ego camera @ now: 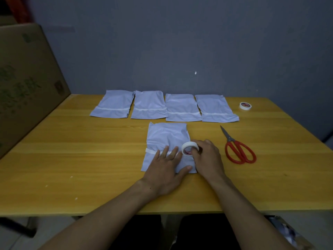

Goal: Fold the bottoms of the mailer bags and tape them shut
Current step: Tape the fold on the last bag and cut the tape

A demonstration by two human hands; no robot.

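Note:
A white mailer bag (166,136) lies in the middle of the wooden table (90,159), its lower part folded up. A strip of white tape (151,151) runs across the fold from the bag's left edge. My left hand (166,170) presses flat on the folded part with straight, spread fingers. My right hand (207,157) grips a roll of white tape (189,147) standing on edge at the right end of the strip. Several more white bags (149,105) lie in a row at the back, each with a tape strip across its fold.
Red-handled scissors (237,148) lie right of my right hand, blades pointing away. A second tape roll (245,106) sits at the back right. A big cardboard box (23,83) stands at the table's left side. A grey wall rises behind the table.

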